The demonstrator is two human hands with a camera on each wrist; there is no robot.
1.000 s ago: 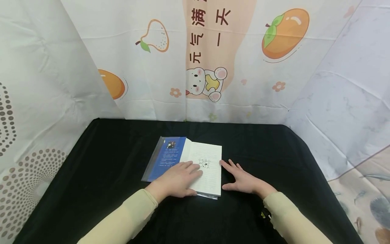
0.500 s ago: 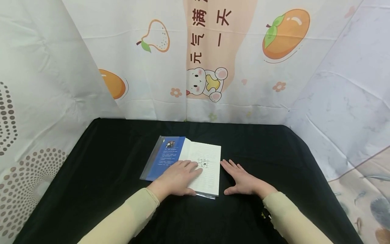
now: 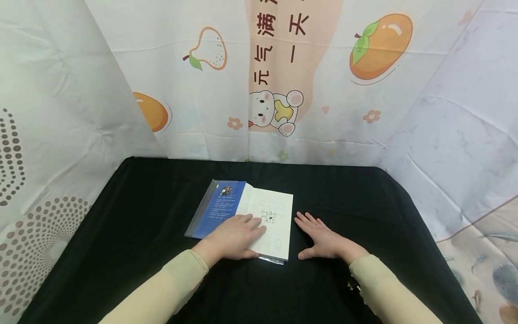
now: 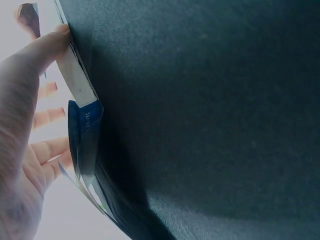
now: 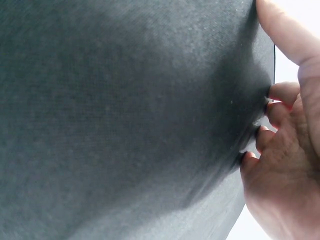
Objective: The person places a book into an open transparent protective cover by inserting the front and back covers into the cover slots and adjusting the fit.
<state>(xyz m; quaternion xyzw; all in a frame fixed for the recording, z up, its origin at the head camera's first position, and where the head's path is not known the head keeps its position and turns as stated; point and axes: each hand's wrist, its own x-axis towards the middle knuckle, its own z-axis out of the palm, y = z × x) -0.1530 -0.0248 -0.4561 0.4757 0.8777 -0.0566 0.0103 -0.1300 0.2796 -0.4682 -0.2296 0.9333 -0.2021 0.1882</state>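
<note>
An open book point(image 3: 277, 240) lies on the black-covered table, its blue cover flap point(image 3: 221, 208) spread to the left and a white page with a small dark drawing facing up. My left hand point(image 3: 232, 236) rests on the page near the fold with its fingers extended. In the left wrist view, the thumb point(image 4: 47, 47) touches the book's lower edge, above the blue spine point(image 4: 90, 117). Just right of the book, my right hand point(image 3: 323, 238) lies on the cloth with fingers spread, apart from the page edge. Its fingertips press the dark cloth point(image 5: 150, 125) in the right wrist view.
The black tablecloth point(image 3: 133, 252) extends around the book on all sides. Behind it hangs a white curtain point(image 3: 210, 103) printed with fruit and a cartoon bear, and pale curtains close off both sides. A small dark object point(image 3: 354, 284) shows by the right cuff.
The book has slid slightly left together with my left hand. My right hand's fingertips, at the page edge a second ago, now have a small gap from it.
</note>
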